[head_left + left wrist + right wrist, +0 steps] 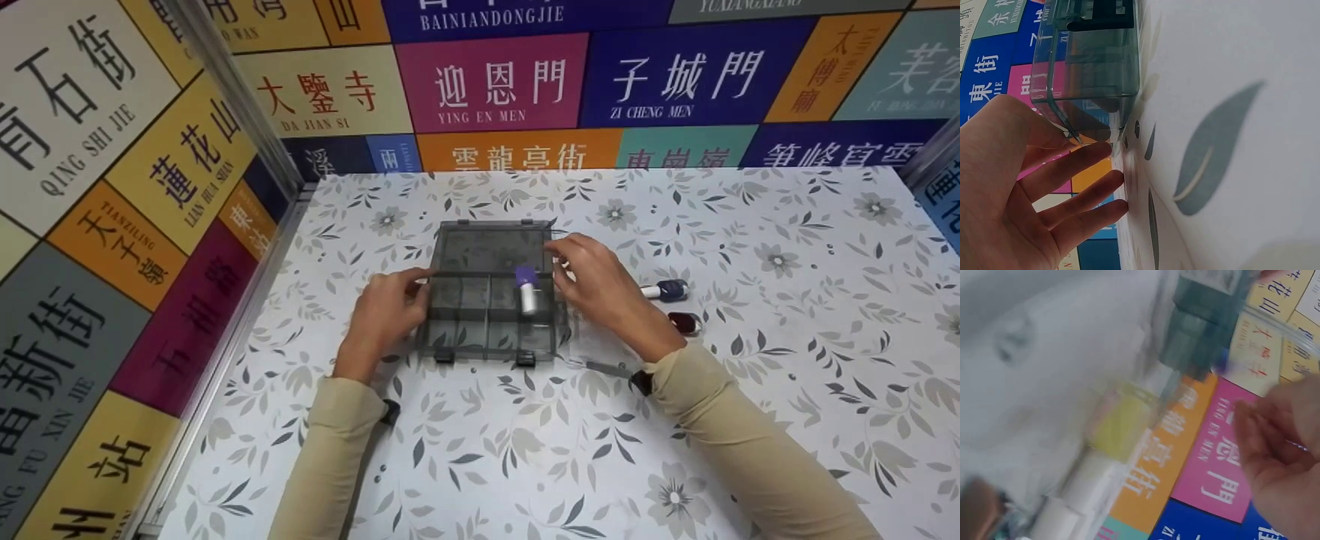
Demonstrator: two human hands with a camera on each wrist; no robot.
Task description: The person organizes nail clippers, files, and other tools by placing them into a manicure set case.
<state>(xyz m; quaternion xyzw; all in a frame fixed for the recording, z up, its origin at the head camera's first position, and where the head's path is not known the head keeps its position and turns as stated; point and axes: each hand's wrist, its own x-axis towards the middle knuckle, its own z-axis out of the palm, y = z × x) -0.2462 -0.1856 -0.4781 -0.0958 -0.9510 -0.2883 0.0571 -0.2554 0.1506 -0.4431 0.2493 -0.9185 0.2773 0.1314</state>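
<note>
in the middle of the head view, a translucent grey compartment box lies on a white floral tablecloth, with its two dark latches toward the bottom of the frame. that puts the fastening side toward the person, presumably for easy reach. the smooth upper panel seems to be its lid swung back from the dividers, though i cannot tell its exact angle.

the left hand is at the box's left side. in the left wrist view its thumb and index finger come to a corner of the box while the other fingers are straight and spread apart; the touch looks light, probably to steady the box. the right hand is opposite, by the upper right edge. its fingers are bent, with thumb and fingertips close together and nothing visible between them; blur in the right wrist view leaves it unclear whether they touch the lid.

a purple nail polish bottle with a white cap appears in the right part of the box, cap toward the bottom; i cannot tell how deep it sits. a dark blue nail polish bottle and a dark red nail polish bottle lie to the right, partly behind the forearm, apparently kept within the right hand's reach. the right wrist view also shows a yellow nail polish bottle.
</note>
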